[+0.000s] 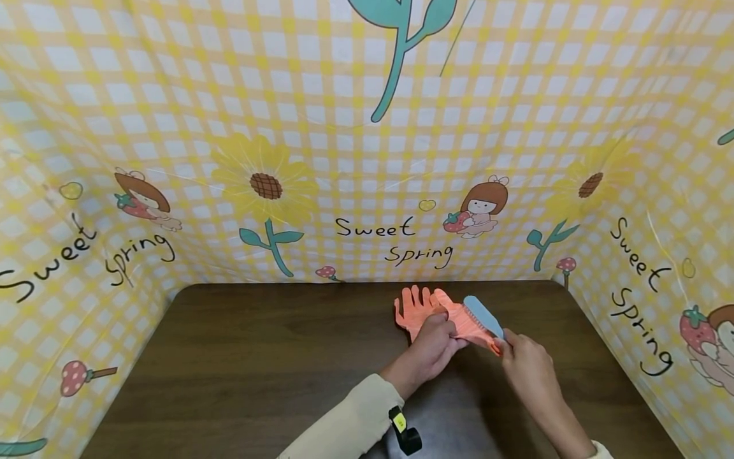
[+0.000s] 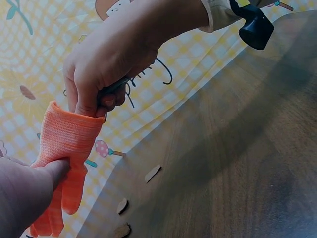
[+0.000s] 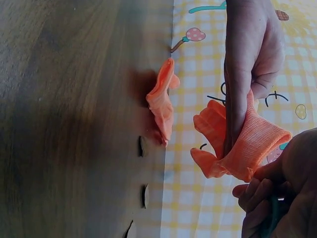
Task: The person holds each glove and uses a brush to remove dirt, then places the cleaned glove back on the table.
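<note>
An orange knitted glove point(image 1: 463, 319) is gripped by my left hand point(image 1: 434, 344), its thumb pressed on the fabric in the left wrist view. The cuff point(image 2: 74, 111) points toward my right hand point(image 1: 527, 363). That hand holds a light-blue brush point(image 1: 483, 315) by its handle, with the bristle side facing the glove. Fingers of my right hand are right at the cuff's edge. A second orange glove point(image 3: 162, 106) lies near the table's far edge, its fingers spread beyond my left hand in the head view. Most of the brush handle is hidden inside the right hand.
The dark wooden table point(image 1: 258, 370) is walled at the back and sides by yellow checked cloth point(image 1: 367, 159). Several small flat pieces point(image 2: 152, 173) show near the table edge in both wrist views. A black wrist camera point(image 1: 406, 437) sits at the left sleeve.
</note>
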Demonstrator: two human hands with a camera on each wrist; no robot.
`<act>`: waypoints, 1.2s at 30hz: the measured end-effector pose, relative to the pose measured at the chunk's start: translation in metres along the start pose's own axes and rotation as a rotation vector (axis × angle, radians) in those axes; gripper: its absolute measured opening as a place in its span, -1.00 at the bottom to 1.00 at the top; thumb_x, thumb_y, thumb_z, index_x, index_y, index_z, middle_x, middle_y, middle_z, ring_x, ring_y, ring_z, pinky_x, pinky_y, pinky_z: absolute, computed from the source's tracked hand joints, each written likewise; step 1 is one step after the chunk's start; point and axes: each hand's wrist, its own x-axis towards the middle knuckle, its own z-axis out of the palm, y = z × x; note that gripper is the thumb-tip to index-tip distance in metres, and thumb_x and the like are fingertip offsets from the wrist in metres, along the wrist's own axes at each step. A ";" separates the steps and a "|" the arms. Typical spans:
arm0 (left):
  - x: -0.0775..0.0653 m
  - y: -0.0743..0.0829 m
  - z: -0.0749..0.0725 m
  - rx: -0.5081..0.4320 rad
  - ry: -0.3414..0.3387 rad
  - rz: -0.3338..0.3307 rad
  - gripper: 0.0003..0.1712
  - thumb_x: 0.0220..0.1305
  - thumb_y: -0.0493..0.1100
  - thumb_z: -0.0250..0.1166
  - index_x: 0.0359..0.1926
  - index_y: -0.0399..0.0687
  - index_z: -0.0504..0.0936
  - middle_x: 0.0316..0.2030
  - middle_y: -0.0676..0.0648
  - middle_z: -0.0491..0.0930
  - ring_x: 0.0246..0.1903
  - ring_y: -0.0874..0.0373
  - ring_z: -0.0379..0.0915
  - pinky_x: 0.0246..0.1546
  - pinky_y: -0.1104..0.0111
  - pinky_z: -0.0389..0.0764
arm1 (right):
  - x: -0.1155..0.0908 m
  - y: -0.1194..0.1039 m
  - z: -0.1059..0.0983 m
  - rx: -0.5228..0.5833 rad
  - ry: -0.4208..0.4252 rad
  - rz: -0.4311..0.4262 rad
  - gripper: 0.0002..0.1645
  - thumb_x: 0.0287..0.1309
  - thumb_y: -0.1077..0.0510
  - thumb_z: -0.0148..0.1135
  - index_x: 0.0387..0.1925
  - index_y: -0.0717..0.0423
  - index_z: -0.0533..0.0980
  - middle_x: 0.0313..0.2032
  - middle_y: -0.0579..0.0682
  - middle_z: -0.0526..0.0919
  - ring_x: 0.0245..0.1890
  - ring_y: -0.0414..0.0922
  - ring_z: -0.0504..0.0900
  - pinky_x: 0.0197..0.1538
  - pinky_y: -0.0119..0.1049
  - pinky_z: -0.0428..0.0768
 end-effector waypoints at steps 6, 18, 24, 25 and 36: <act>0.000 0.001 -0.001 0.002 0.003 0.004 -0.19 0.33 -0.54 -0.24 0.59 -0.37 -0.14 0.57 -0.37 -0.02 0.55 -0.25 -0.05 0.50 -0.13 0.11 | 0.000 -0.001 0.001 0.005 0.023 -0.020 -0.57 0.37 0.20 0.24 0.09 0.49 0.59 -0.17 0.39 0.72 -0.24 0.26 0.71 -0.16 0.27 0.59; 0.002 0.009 -0.005 0.080 0.057 0.025 -0.70 0.25 -0.49 -0.12 -0.33 0.01 0.08 0.07 -0.11 0.09 0.11 -0.01 0.23 0.49 -0.17 0.11 | -0.005 -0.013 -0.022 0.211 -0.044 0.019 -0.39 0.45 -0.02 0.20 0.24 0.41 0.52 -0.11 0.33 0.73 -0.39 -0.02 0.58 -0.35 -0.18 0.55; -0.002 0.012 -0.002 0.054 0.017 0.000 -0.58 0.30 -0.49 -0.18 0.19 -0.40 0.18 0.47 -0.30 -0.01 0.47 -0.15 0.07 0.51 -0.21 0.04 | -0.008 -0.010 -0.013 0.083 0.001 -0.044 -0.49 0.38 0.13 0.27 0.14 0.50 0.55 -0.11 0.40 0.73 -0.24 0.20 0.71 -0.23 0.07 0.64; -0.002 0.012 -0.001 0.044 0.009 -0.005 -0.41 0.32 -0.49 -0.19 0.38 -0.46 0.05 0.52 -0.33 -0.12 0.52 -0.20 -0.01 0.51 -0.21 0.02 | -0.008 -0.009 -0.011 0.074 0.010 -0.038 -0.50 0.39 0.14 0.26 0.14 0.51 0.55 -0.11 0.41 0.72 -0.21 0.27 0.71 -0.19 0.14 0.65; -0.004 0.010 0.001 0.011 -0.019 -0.017 -0.22 0.39 -0.50 -0.24 0.59 -0.39 -0.21 0.57 -0.39 -0.07 0.56 -0.26 -0.08 0.50 -0.13 0.09 | 0.004 0.001 -0.008 0.094 -0.033 0.073 -0.49 0.43 0.12 0.19 0.18 0.48 0.53 0.05 0.47 0.65 -0.24 0.20 0.68 -0.25 0.13 0.58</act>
